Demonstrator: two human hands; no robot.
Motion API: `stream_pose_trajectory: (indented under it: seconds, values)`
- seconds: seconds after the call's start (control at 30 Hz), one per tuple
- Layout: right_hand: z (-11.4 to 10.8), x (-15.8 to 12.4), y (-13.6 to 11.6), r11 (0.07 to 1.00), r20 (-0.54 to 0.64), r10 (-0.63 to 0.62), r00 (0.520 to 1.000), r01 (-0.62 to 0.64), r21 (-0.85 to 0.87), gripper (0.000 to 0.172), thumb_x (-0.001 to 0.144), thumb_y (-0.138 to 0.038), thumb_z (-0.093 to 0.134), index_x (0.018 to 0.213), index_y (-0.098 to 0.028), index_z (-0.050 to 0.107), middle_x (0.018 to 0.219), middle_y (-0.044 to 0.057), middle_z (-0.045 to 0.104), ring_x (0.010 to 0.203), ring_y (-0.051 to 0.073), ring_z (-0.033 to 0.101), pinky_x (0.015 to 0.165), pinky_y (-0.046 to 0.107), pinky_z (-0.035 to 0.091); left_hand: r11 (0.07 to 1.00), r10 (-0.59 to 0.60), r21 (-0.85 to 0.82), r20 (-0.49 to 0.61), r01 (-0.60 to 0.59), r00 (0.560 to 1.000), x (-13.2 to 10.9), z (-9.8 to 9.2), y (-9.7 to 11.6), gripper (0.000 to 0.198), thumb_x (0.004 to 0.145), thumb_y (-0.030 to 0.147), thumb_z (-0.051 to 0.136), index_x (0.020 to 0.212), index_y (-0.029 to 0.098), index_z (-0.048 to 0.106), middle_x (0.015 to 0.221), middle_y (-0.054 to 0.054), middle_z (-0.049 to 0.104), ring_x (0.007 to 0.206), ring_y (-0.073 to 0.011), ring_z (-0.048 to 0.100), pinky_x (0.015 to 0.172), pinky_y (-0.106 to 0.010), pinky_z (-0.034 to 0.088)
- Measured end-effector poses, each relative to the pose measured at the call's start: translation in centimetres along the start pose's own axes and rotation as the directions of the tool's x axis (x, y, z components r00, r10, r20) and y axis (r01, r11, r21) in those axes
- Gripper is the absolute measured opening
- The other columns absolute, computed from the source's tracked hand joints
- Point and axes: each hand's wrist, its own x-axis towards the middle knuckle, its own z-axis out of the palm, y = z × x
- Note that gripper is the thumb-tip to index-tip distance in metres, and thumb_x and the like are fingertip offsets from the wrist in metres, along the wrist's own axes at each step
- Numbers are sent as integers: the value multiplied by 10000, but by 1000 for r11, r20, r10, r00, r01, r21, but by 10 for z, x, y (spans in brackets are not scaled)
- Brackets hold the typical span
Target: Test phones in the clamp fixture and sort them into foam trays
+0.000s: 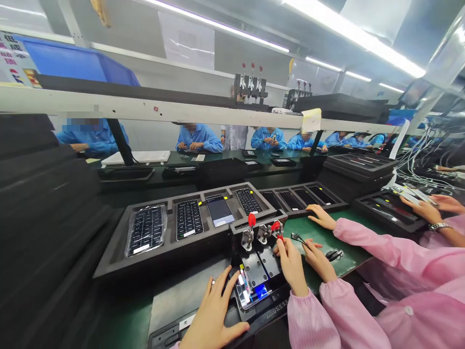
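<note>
A black test fixture (276, 303) with metal press plates stands in front of me. In its left slot lies a smartphone (250, 291) with a lit, colourful screen and a yellow tab. My left hand (212, 312) is open, fingers spread, with the fingertips by the phone's left edge. My right hand (293, 266) is closed at the fixture's right side, its fingers around the red handle (279, 238) of a toggle clamp; part of the handle is hidden by them. Another toggle clamp (248, 237), with a red knob, stands upright at the left.
A black foam tray (170, 208) behind the fixture holds several phones; another tray (305, 198) lies to its right. A co-worker in pink has one hand (319, 257) on a black cable (300, 238). Dark foam trays (39, 218) are stacked at left. A shelf beam (203, 114) crosses above.
</note>
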Motion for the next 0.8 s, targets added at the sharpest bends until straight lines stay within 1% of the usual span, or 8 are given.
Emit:
stream_pose_trajectory:
  seconds: [0.13, 0.23, 0.37, 0.47, 0.67, 0.8]
  values:
    - [0, -1, 0, 1000, 41, -11, 999, 12, -16, 335, 879, -503, 354, 815, -205, 493, 657, 2, 601, 615, 157, 570, 639, 281, 433, 1000, -8, 12, 18, 7, 1000, 1, 0, -1, 910, 702, 490, 641, 1418, 319, 106, 1500, -61, 174, 1355, -263, 200, 1096, -545, 133]
    - [-1, -2, -4, 1000, 50, -6, 999, 7, -22, 332, 885, -493, 334, 800, -209, 484, 642, 9, 587, 611, 160, 551, 623, 277, 416, 1000, -7, 21, 27, 7, 1000, 1, 0, -2, 897, 718, 530, 613, 1421, 316, 99, 1504, -63, 164, 1359, -262, 190, 1095, -542, 135]
    - [-2, -3, -6, 998, 63, 35, 997, -32, -51, 328, 878, -502, 333, 800, -220, 480, 640, 18, 585, 622, 182, 553, 612, 295, 405, 1000, 2, 18, 36, -2, 999, 1, -1, -2, 889, 723, 573, 586, 1421, 318, 99, 1506, -66, 156, 1361, -270, 181, 1089, -555, 138]
    - [-2, -4, -8, 996, 69, 54, 996, -49, -70, 328, 882, -509, 324, 807, -224, 468, 644, 12, 578, 623, 185, 548, 614, 305, 400, 1000, 1, 17, 34, -2, 999, 1, -1, -1, 902, 714, 562, 604, 1421, 320, 99, 1507, -70, 149, 1362, -272, 175, 1087, -559, 141]
    - [-3, -5, -12, 995, 56, 41, 998, -35, -96, 329, 882, -500, 334, 777, -216, 462, 628, 15, 572, 613, 183, 541, 631, 317, 402, 1000, -13, 24, 41, 12, 999, 0, -1, 0, 933, 699, 532, 633, 1424, 309, 91, 1508, -88, 139, 1364, -264, 172, 1089, -551, 138]
    - [-5, -5, -15, 993, 59, 6, 998, 1, -122, 314, 884, -485, 342, 783, -221, 476, 613, 10, 576, 578, 167, 548, 588, 289, 417, 1000, -15, 25, 42, 14, 999, -1, -1, 0, 922, 702, 538, 626, 1423, 310, 98, 1508, -87, 136, 1363, -268, 174, 1088, -554, 140]
